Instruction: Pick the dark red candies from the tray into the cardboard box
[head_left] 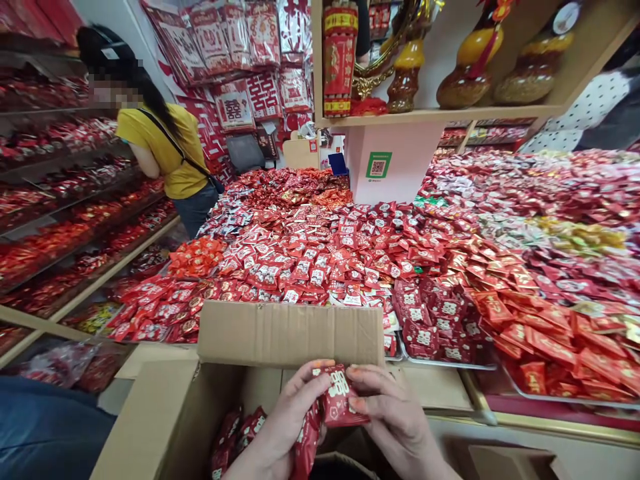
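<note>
Over an open cardboard box (290, 333), my two hands come together on a small dark red candy packet (339, 393) with pale double-happiness print. My left hand (303, 407) closes on its left side, thumb on the front. A second dark red packet (307, 443) hangs below in the same hand. The fingers of my right hand (393, 407) grip the right edge of the first packet. More dark red packets (240, 433) lie inside the box, partly hidden by my left forearm. Similar packets fill a metal tray (457, 363) just beyond the box.
Heaps of wrapped sweets (310, 260) cover the wide display table. A wooden shelf (450, 115) with gourds overhangs a pillar bearing a QR sign (379, 165). A person in a yellow top (185, 147) stands beside the left shelves. Blue denim (50, 427) shows at lower left.
</note>
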Tool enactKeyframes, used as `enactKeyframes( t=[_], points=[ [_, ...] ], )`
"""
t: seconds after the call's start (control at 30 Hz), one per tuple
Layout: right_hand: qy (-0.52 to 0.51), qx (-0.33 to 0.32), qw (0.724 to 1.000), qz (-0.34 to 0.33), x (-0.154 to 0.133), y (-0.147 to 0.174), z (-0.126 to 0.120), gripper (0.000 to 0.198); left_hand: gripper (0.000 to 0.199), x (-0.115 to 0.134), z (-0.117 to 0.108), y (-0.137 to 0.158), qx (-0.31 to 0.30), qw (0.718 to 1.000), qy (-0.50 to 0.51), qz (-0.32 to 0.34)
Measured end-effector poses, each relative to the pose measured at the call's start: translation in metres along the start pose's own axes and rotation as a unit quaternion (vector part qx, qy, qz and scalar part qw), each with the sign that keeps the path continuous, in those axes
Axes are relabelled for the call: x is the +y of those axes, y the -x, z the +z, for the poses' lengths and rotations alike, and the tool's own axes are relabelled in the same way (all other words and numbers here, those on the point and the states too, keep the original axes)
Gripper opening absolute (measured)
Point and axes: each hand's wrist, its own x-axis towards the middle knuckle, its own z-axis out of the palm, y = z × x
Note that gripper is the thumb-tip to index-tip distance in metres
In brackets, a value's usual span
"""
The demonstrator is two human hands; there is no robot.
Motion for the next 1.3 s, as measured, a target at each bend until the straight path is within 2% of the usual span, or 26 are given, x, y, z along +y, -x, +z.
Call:
enactKeyframes(
  t=[0.1,0.2,0.27,0.37,0.47,0.53,0.63,0.7,0.73,0.83,0.93,1.0,1.03,1.1,1.17,1.23,1.3],
  points=[
    [-0.081,0.071,0.985,0.132,-0.003,0.003,0.007,0.018,0.019,-0.002,0.001,-0.001,0.015,0.995,-0.016,0.093],
    [-0.267,0.134,0.913,0.279,-0.006,0.003,0.017,0.019,0.015,-0.007,0.003,-0.001,0.040,0.986,-0.061,0.152],
    [-0.336,0.106,0.881,0.317,-0.006,0.001,0.022,0.024,0.013,-0.010,0.005,0.000,0.028,0.984,-0.074,0.163],
    [-0.324,0.058,0.889,0.318,-0.004,-0.002,0.022,0.022,0.013,-0.014,0.006,-0.001,0.011,0.985,-0.101,0.141],
    [-0.284,0.019,0.904,0.318,-0.002,-0.005,0.010,0.026,0.016,-0.014,0.005,-0.006,0.003,0.982,-0.137,0.130],
    [-0.245,-0.001,0.923,0.297,-0.003,-0.009,-0.002,0.029,0.017,-0.012,0.004,-0.010,-0.022,0.968,-0.206,0.141],
    [-0.154,-0.048,0.958,0.236,-0.007,-0.021,-0.019,0.037,0.018,-0.008,0.008,-0.015,-0.071,0.924,-0.336,0.165],
    [-0.078,-0.098,0.967,0.221,-0.009,-0.030,-0.027,0.024,0.015,-0.007,0.013,-0.016,-0.089,0.911,-0.366,0.166],
    [-0.040,-0.106,0.969,0.221,-0.009,-0.034,-0.028,0.019,0.012,-0.006,0.016,-0.016,-0.092,0.917,-0.354,0.161],
    [0.001,-0.033,0.970,0.239,-0.007,-0.037,-0.027,0.021,0.014,-0.007,0.024,-0.016,-0.074,0.945,-0.287,0.140],
    [-0.013,-0.024,0.969,0.245,-0.003,-0.034,-0.030,0.023,0.008,-0.007,0.027,-0.018,-0.061,0.943,-0.297,0.136],
    [-0.002,-0.026,0.972,0.232,0.004,-0.033,-0.047,0.023,0.006,-0.007,0.026,-0.020,-0.057,0.938,-0.312,0.138],
    [0.013,0.004,0.974,0.226,0.010,-0.033,-0.062,0.024,0.009,-0.007,0.024,-0.021,-0.048,0.942,-0.306,0.131],
    [0.066,0.125,0.963,0.229,0.027,-0.037,-0.101,0.028,0.017,-0.008,0.019,-0.023,-0.019,0.956,-0.271,0.109],
    [0.182,0.255,0.918,0.244,0.052,-0.043,-0.146,0.034,0.025,-0.008,0.013,-0.024,0.004,0.968,-0.233,0.090],
    [0.243,0.294,0.886,0.264,0.078,-0.047,-0.184,0.035,0.032,-0.010,0.007,-0.024,0.018,0.974,-0.208,0.084],
    [0.288,0.289,0.868,0.282,0.099,-0.051,-0.209,0.030,0.036,-0.012,0.003,-0.023,0.042,0.978,-0.190,0.079]
  ],
)
